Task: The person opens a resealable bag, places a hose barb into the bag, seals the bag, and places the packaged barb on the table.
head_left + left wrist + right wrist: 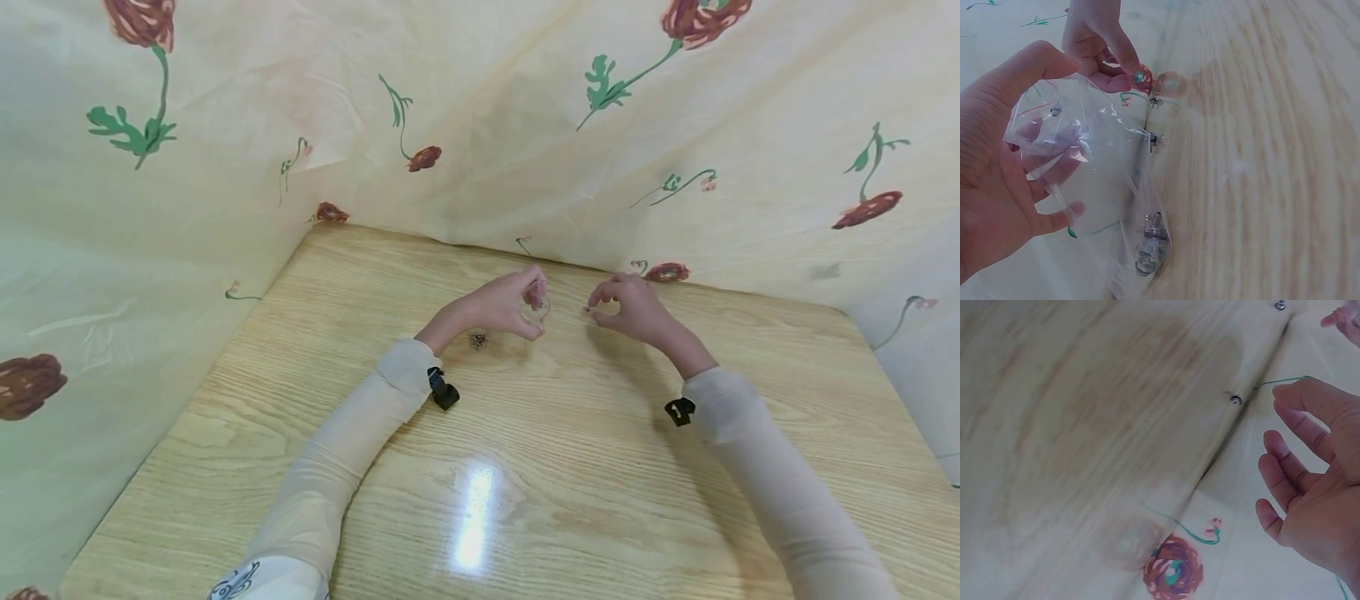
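Observation:
My left hand (502,304) grips the upper part of a clear plastic bag (1097,212) between thumb and fingers, the bag hanging open-sided below them. A small metal piece (1055,112) shows through the bag near its top. At the bag's lower end, a cluster of small metal parts (1152,244) overlaps it in the left wrist view. My right hand (637,308) hovers over the table, fingers bent loosely. Just beyond its fingertips is a small shiny metal piece (1235,399), with a gap between them in the right wrist view. A similar piece (1280,305) appears farther toward the left hand.
A small pile of metal parts (478,340) lies by the left wrist on the wood-grain table (555,467). Flower-printed cloth (495,192) hangs behind the table and at its left. Black straps (442,389) are on both sleeves.

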Action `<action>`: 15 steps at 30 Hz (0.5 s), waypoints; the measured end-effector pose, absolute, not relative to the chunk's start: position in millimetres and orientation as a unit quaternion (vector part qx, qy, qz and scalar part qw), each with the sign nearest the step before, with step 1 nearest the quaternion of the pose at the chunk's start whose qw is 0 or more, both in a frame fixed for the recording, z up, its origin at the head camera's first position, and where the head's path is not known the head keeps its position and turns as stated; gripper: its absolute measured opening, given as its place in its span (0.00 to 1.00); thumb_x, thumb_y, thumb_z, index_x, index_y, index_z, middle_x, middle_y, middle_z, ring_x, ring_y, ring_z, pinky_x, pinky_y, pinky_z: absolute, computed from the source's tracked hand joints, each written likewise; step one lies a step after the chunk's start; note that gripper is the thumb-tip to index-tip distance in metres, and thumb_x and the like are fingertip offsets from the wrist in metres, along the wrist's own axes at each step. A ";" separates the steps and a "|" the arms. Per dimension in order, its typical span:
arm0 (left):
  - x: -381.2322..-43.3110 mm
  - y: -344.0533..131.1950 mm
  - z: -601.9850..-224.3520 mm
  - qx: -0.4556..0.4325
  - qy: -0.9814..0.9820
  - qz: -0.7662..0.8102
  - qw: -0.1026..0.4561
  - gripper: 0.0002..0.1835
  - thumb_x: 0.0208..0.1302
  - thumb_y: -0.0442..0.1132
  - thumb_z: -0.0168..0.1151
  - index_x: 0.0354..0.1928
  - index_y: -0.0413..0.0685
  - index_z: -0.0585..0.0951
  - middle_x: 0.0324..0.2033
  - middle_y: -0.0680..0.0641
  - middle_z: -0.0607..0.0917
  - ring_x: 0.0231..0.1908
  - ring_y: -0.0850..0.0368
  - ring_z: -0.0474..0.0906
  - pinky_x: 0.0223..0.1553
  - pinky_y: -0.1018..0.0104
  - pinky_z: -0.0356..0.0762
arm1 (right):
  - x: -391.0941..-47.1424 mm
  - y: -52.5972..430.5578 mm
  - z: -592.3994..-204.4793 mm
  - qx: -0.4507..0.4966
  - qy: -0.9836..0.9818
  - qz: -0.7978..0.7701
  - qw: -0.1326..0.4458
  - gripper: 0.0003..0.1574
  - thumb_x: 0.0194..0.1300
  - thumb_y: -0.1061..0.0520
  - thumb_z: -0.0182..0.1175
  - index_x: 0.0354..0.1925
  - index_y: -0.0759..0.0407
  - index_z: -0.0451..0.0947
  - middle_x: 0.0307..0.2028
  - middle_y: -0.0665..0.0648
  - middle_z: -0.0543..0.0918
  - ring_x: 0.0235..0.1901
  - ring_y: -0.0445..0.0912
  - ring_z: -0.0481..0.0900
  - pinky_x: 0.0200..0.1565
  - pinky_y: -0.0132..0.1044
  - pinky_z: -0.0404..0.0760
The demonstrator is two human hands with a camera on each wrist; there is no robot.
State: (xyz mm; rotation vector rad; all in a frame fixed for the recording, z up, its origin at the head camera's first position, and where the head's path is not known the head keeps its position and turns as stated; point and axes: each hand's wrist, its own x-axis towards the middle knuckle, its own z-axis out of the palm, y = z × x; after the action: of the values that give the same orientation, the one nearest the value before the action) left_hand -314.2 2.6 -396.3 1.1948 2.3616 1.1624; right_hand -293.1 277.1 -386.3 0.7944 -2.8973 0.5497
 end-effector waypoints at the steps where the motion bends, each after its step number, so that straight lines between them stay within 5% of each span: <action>1: -314.4 2.8 -396.5 0.410 0.811 0.398 0.124 0.27 0.56 0.38 0.73 0.49 0.47 0.65 0.42 0.47 0.78 0.48 0.56 0.76 0.54 0.66 0.74 | -293.8 277.3 -386.9 0.258 -0.948 0.179 0.041 0.07 0.60 0.63 0.70 0.38 0.62 0.84 0.37 0.66 0.83 0.42 0.61 0.77 0.46 0.60 0.66; 7: -314.4 3.8 -396.5 0.408 0.812 0.401 0.120 0.28 0.56 0.40 0.74 0.51 0.47 0.66 0.42 0.47 0.76 0.49 0.52 0.76 0.51 0.67 0.73 | -298.4 280.1 -389.3 0.251 -0.951 0.179 0.025 0.07 0.60 0.63 0.68 0.39 0.62 0.85 0.37 0.65 0.83 0.41 0.60 0.77 0.47 0.62 0.64; 15: -313.2 3.7 -395.4 0.405 0.805 0.420 0.113 0.30 0.55 0.40 0.75 0.53 0.46 0.65 0.44 0.45 0.75 0.50 0.48 0.75 0.55 0.55 0.75 | -305.0 282.7 -392.5 0.262 -0.949 0.174 0.034 0.08 0.58 0.62 0.68 0.39 0.62 0.86 0.33 0.64 0.83 0.35 0.58 0.77 0.37 0.44 0.61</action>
State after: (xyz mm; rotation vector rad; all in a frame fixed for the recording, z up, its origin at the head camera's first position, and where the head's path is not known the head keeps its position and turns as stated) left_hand -313.2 3.7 -395.4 1.1884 2.3610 1.2315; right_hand -305.0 282.7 -392.5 0.8047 -2.9174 0.5358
